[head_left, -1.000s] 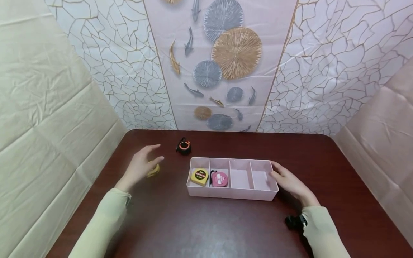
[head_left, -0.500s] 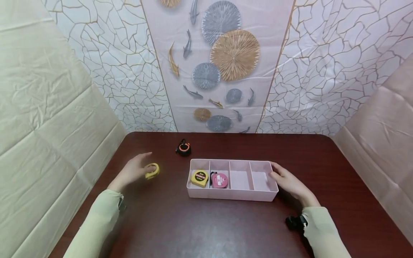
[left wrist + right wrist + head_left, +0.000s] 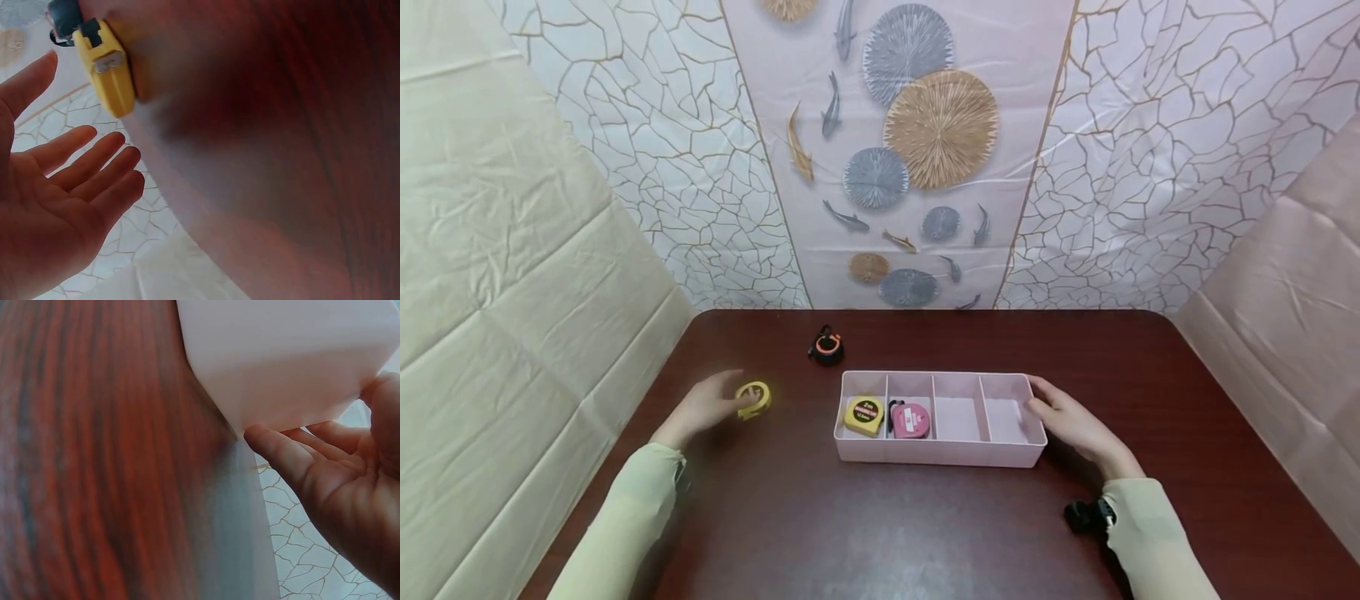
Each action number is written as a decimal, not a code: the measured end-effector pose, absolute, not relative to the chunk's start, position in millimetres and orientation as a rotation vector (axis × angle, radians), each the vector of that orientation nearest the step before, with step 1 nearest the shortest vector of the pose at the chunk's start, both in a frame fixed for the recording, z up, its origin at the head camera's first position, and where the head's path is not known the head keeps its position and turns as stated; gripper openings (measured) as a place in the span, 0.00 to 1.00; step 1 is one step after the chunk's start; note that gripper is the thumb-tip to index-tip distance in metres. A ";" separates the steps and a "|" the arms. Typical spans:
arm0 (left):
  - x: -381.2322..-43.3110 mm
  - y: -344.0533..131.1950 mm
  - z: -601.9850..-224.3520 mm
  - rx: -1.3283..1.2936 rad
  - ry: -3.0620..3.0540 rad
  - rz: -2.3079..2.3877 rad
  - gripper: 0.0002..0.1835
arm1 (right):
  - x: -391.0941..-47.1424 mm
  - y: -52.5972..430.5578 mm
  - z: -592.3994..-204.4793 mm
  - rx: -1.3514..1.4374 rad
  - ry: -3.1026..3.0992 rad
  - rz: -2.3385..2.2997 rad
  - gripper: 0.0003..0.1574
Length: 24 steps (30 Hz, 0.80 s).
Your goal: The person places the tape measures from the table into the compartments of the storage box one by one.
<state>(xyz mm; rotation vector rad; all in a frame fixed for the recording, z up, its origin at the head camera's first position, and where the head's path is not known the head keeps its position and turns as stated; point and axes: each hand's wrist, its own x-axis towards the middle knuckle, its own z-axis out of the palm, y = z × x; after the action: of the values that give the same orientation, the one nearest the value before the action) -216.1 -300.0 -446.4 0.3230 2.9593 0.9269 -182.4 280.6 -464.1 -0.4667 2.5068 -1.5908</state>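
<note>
Beside a yellow tape measure (image 3: 754,400) on the left of the table, my left hand (image 3: 703,408) hovers with fingers apart. In the left wrist view, a gap shows between the fingertips (image 3: 128,156) and that tape measure (image 3: 106,69). My right hand (image 3: 1078,421) holds the right end of a pale pink divided box (image 3: 940,452). Its thumb is at the rim and its other fingers (image 3: 275,444) lie against the end wall. Inside the box, another yellow tape measure (image 3: 864,415) sits in the leftmost compartment and a pink tape measure (image 3: 911,420) in the one beside it.
A black and orange tape measure (image 3: 827,347) stands behind the box, to its left. The dark wooden table (image 3: 880,533) ends at a patterned backdrop (image 3: 895,233), with cloth walls (image 3: 535,317) on both sides.
My left hand has drawn back leftward and lowered beside the yellow tape measure, which now shows more fully. My right hand and the box have stayed in place.
</note>
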 end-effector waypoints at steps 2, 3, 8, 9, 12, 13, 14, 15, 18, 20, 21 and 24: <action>-216.2 -302.4 -449.4 0.314 2.951 0.927 0.37 | -182.9 280.5 -464.6 -0.475 2.500 -1.597 0.29; -216.2 -303.5 -450.8 0.306 2.946 0.927 0.37 | -183.2 280.6 -464.7 -0.482 2.497 -1.598 0.29; -216.0 -307.5 -455.4 0.274 2.933 0.894 0.39 | -183.7 280.4 -465.0 -0.483 2.494 -1.591 0.30; -215.6 -307.8 -455.6 0.267 2.931 0.892 0.40 | -183.9 280.3 -465.0 -0.481 2.495 -1.589 0.30; -214.8 -307.9 -456.0 0.262 2.922 0.904 0.41 | -184.5 280.0 -465.3 -0.472 2.500 -1.581 0.30; -214.6 -307.8 -456.2 0.263 2.919 0.910 0.41 | -184.6 279.8 -465.3 -0.468 2.502 -1.583 0.30; -214.5 -307.6 -456.5 0.260 2.918 0.915 0.41 | -184.9 279.8 -465.4 -0.467 2.506 -1.579 0.30; -214.1 -307.2 -456.3 0.273 2.915 0.916 0.41 | -185.0 279.8 -465.5 -0.464 2.509 -1.579 0.30; -214.7 -305.8 -456.8 0.292 2.913 0.901 0.41 | -185.1 280.5 -465.8 -0.464 2.511 -1.577 0.30; -215.4 -304.3 -456.5 0.314 2.912 0.882 0.41 | -184.7 281.0 -465.6 -0.460 2.514 -1.583 0.30; -215.8 -303.7 -456.2 0.335 2.914 0.869 0.41 | -184.5 281.3 -465.6 -0.459 2.511 -1.588 0.30; -217.5 -302.3 -455.5 0.368 2.920 0.856 0.39 | -184.0 282.0 -465.5 -0.454 2.502 -1.600 0.31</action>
<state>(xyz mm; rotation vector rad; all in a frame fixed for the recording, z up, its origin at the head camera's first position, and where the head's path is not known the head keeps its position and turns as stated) -217.5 -302.3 -455.5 0.3679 2.9201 0.8562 -184.0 282.0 -465.5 -0.4537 2.5021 -1.6002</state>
